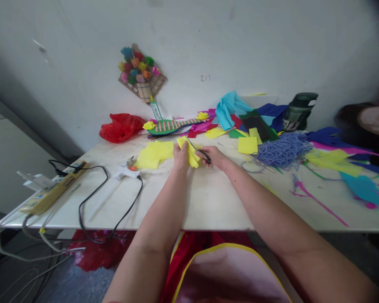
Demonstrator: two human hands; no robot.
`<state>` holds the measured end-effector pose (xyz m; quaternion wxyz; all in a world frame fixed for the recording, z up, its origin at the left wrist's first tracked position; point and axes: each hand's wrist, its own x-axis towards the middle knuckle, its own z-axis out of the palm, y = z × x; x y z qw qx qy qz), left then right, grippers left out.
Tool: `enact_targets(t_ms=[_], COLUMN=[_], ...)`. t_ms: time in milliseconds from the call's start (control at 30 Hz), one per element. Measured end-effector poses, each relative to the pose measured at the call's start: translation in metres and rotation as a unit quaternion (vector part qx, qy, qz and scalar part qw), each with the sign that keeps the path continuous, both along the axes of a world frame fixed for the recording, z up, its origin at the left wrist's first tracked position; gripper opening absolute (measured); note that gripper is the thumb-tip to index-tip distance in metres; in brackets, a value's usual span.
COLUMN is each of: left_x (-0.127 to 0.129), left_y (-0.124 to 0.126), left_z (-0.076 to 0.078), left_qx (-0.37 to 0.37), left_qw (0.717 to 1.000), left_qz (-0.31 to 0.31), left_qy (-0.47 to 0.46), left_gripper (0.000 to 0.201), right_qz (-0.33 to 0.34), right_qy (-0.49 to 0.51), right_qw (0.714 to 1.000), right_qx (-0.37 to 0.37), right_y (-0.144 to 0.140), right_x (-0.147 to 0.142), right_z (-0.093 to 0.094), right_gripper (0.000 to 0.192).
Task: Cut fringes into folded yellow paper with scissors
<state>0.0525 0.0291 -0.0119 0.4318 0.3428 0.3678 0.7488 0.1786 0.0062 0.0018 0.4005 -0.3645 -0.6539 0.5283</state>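
Observation:
My left hand pinches a folded piece of yellow paper above the white table. My right hand grips small black-handled scissors, whose blades reach into the paper's upper edge. A larger sheet of yellow paper lies flat on the table just left of my left hand.
A white glue gun with a black cord lies at the left, beside a yellow power strip. A red plastic bag, a woven green craft, coloured paper scraps, blue-purple yarn and a dark green bottle crowd the far side.

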Motion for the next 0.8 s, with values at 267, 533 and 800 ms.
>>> enact_targets(t_ms=[267, 533, 800], left_x=[0.0000, -0.0011, 0.0013], left_y=[0.0004, 0.0012, -0.0037], left_z=[0.0009, 0.0000, 0.0013], left_qx=[-0.011, -0.008, 0.027], left_qw=[1.000, 1.000, 0.999], left_qz=[0.005, 0.007, -0.041], left_qy=[-0.009, -0.004, -0.011], left_gripper=[0.022, 0.025, 0.025], right_qz=[-0.008, -0.003, 0.014], right_qy=[0.003, 0.009, 0.025], right_qw=[1.000, 1.000, 0.999], right_qx=[0.008, -0.005, -0.041], right_y=[0.0008, -0.0010, -0.0069], right_x=[-0.0029, -0.0032, 0.0016], right_z=[-0.0012, -0.0004, 0.0062], right_gripper=[0.030, 0.029, 0.029])
